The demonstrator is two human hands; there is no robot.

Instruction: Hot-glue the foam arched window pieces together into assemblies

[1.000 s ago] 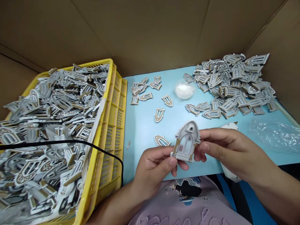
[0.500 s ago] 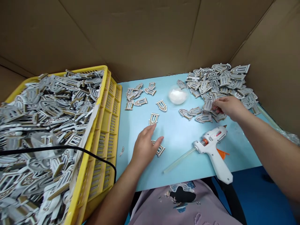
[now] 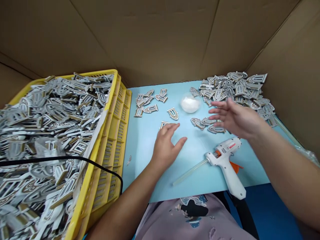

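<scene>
– Window piece (image 3: 163,124), the one nearest my left hand: where does it lie?

– Flat on the blue table (image 3: 142,143), near the middle, well apart from both heaps. My left hand (image 3: 167,146) is palm down over the table with fingers spread and thumb out. The fingertips cover the near end of the piece. I cannot tell whether they press on it or only hover. Nothing is gripped.

– Right hand?

– My right hand (image 3: 236,119) is wide open with fingers splayed and holds nothing. It hangs over the near edge of the pile of window pieces (image 3: 237,87) at the far right of the table. The hand is blurred, so contact with the pile cannot be read.

– Other items noted?

– A white glue gun (image 3: 226,156) lies on its side just in front of the right hand. A clear glue stick (image 3: 188,172) juts from one end toward my left forearm. A small bowl (image 3: 190,104) of white material stands between the pile and a single loose piece (image 3: 173,113). A small cluster of pieces (image 3: 147,100) lies further left. The yellow crate (image 3: 113,110) at the left edge is heaped with the same parts, and a black cable (image 3: 75,158) is draped across it. Cardboard walls stand behind and to the right.
</scene>
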